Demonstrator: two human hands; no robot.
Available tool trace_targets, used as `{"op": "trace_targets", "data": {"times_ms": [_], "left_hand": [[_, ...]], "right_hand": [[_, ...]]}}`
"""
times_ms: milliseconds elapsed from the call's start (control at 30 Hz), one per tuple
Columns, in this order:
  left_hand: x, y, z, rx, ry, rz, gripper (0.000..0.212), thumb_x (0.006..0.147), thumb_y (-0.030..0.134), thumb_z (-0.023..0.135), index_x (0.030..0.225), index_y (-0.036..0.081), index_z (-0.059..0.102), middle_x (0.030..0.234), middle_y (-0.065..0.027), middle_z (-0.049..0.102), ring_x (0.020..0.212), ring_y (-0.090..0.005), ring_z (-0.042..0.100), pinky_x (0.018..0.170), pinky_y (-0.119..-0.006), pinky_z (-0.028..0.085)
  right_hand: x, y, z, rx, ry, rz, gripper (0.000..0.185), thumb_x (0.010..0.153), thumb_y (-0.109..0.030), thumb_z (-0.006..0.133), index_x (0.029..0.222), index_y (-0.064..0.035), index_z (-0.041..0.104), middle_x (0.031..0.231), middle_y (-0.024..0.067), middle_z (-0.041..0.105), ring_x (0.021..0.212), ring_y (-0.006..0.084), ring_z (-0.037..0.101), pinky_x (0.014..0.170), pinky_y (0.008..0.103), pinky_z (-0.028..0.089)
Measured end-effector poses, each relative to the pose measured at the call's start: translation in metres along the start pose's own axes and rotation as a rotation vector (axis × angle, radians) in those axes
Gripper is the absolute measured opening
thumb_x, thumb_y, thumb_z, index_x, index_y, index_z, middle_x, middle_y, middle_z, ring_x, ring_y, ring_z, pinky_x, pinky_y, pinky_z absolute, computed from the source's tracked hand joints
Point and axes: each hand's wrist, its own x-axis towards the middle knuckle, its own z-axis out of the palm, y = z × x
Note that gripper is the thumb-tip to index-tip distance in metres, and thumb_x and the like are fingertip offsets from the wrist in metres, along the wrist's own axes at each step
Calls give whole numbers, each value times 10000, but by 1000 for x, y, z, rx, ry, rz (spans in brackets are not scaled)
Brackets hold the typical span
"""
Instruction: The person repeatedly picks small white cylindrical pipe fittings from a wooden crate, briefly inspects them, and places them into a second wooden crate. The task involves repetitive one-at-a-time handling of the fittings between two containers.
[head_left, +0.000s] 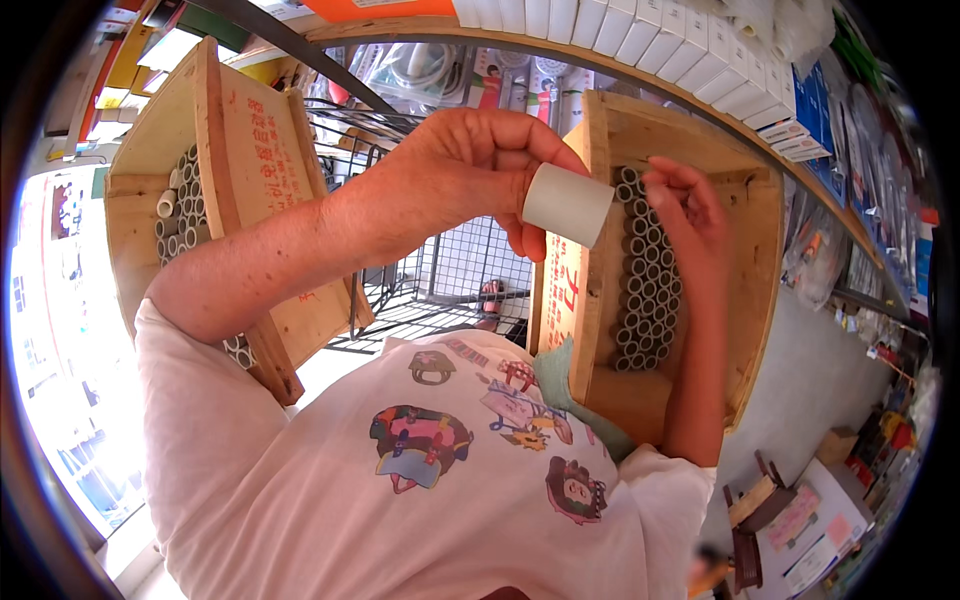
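Note:
My left hand (465, 180) grips a short off-white plastic pipe coupling (568, 205) between thumb and fingers. It holds the tube on its side near the rim of the right wooden crate (750, 247). Above that crate is my right hand (694, 199), fingers loosely curled, with nothing visible in it. Inside the crate, rows of similar couplings (649, 292) stand on end, packed close together. Another wooden crate (142, 206), at the left, holds more couplings (187, 191), some upright and some lying loose. My left forearm hides part of this crate.
Between the crates stands a black wire-mesh rack (480, 259). A shelf edge (675, 79) carrying a row of white boxes (615, 30) curves overhead. Packaged shower heads (553, 75) are behind the crates. A green cloth (559, 375) touches the right crate. Low furniture (757, 502) stands at lower right.

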Motion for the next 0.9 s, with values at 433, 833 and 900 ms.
{"op": "trace_targets", "data": {"times_ms": [433,833,900], "left_hand": [[3,-9,4,16,-26,-64,218,926,119,594,1108,-1,583,928,-108,694,696,-137,662,647,-257,534],[1,1,4,80,-19,-24,219,976,129,517,1158,20,573,946,-110,694,682,-106,629,648,-236,497],[1,2,4,85,-25,-46,219,971,116,517,1159,20,574,945,-111,694,683,-104,629,649,-235,498]], "right_hand": [[-42,-79,38,-143,41,-480,430,711,-10,752,1120,-71,636,1036,70,617,871,169,630,727,283,532],[-16,44,-13,-353,218,67,334,809,-95,708,1130,-69,621,988,58,618,803,132,617,725,271,516],[-13,87,-12,-506,138,111,368,813,-195,711,1151,-95,605,1010,72,630,828,174,638,718,313,522]]}}
